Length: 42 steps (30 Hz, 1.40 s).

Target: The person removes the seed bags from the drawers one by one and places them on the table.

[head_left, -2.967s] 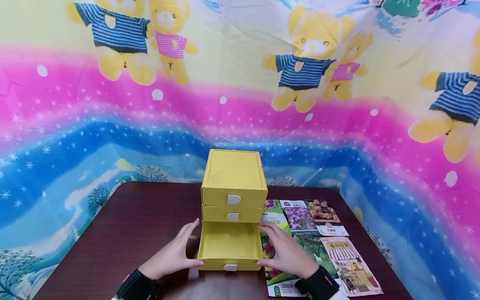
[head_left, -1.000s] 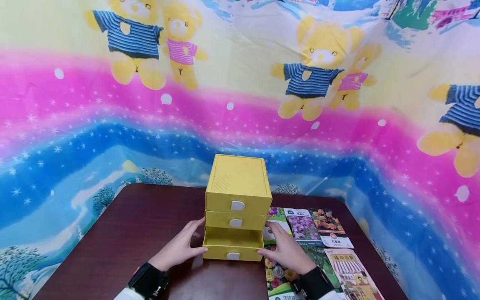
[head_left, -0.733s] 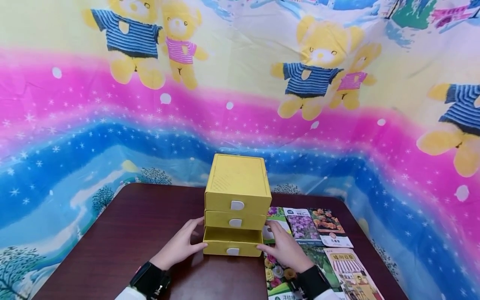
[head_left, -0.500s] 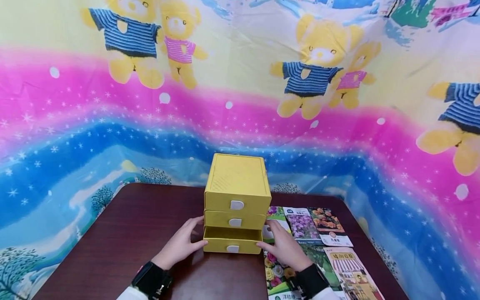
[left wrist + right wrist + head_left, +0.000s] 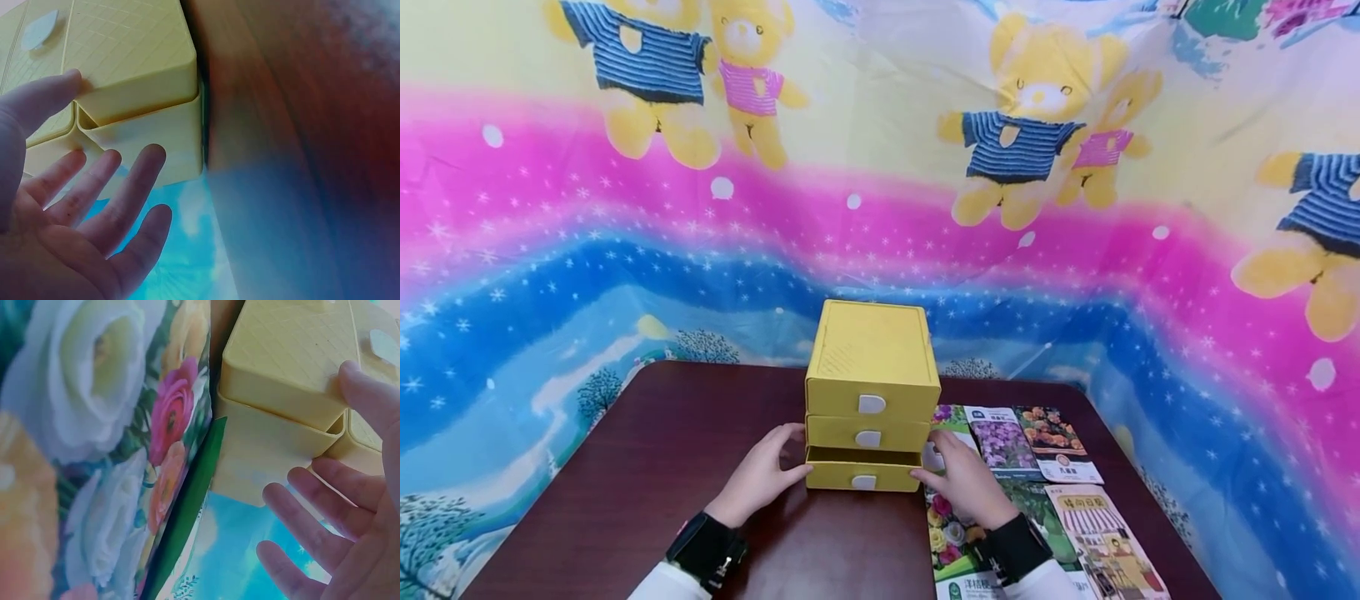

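Note:
A small yellow chest of drawers [image 5: 874, 342] stands on the table, with three drawers and white tab handles. Its bottom drawer [image 5: 835, 477] sticks out a little, while the upper two sit flush. At the drawer's left front corner my left hand [image 5: 763, 473] touches with the thumb; in the left wrist view its other fingers [image 5: 128, 206] spread loosely beside the chest. My right hand [image 5: 970, 483] mirrors this at the right corner, thumb on the drawer front [image 5: 287, 356] in the right wrist view, fingers [image 5: 306, 525] spread alongside. What little shows inside the drawer is dark.
Several flat packets printed with flowers lie right of the chest, among them a purple-flower packet [image 5: 1002, 442] and a striped-awning one [image 5: 1105, 533]; some lie under my right hand. The dark brown table [image 5: 677, 458] ends at a patterned cloth backdrop [image 5: 850, 242].
The bottom drawer has slid inward, from far out to only slightly out, with both hands moving forward along with it. The head view has shifted slightly.

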Each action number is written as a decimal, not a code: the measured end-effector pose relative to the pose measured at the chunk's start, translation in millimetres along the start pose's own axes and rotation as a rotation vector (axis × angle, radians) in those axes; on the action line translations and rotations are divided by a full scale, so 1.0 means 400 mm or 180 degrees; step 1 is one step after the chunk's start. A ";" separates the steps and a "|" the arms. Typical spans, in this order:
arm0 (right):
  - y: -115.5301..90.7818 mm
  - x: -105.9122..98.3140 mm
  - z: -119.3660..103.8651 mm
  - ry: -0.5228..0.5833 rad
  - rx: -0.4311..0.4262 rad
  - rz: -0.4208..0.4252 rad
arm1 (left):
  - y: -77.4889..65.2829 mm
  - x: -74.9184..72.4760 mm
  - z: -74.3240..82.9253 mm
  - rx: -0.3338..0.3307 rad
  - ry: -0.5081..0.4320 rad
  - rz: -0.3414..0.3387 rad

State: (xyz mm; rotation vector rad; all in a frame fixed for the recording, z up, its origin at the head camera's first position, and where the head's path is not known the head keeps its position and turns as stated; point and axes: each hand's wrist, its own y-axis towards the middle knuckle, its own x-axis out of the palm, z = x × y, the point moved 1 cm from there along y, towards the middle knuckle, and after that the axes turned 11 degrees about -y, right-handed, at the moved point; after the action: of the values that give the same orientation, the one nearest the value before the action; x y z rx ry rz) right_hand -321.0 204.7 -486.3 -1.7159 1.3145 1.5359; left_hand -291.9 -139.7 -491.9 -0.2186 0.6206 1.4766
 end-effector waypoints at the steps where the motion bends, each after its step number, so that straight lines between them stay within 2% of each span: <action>1: 0.002 -0.002 -0.002 -0.0015 0.0008 0.0013 | 0.001 -0.001 0.001 -0.0003 0.0009 -0.0002; 10: 0.017 -0.007 -0.020 -0.0103 0.0076 0.0106 | 0.008 -0.010 -0.006 0.0055 0.0044 0.0014; 17: 0.031 -0.003 -0.024 -0.0081 0.0115 0.0162 | 0.015 -0.013 -0.012 0.0218 0.0090 0.0080; 31: 0.041 0.004 -0.021 -0.0113 0.0195 0.0189 | 0.031 -0.008 -0.012 0.0258 0.0328 0.0081; 42: 0.037 0.012 -0.016 0.0005 0.0244 0.0162 | 0.034 -0.002 -0.008 0.0242 0.0389 0.0107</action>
State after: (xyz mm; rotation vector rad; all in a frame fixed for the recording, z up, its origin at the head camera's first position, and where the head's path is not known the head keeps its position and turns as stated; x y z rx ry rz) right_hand -331.5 191.6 -485.6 -1.6485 1.4094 1.4923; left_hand -305.9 -140.6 -490.9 -0.2415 0.7808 1.4765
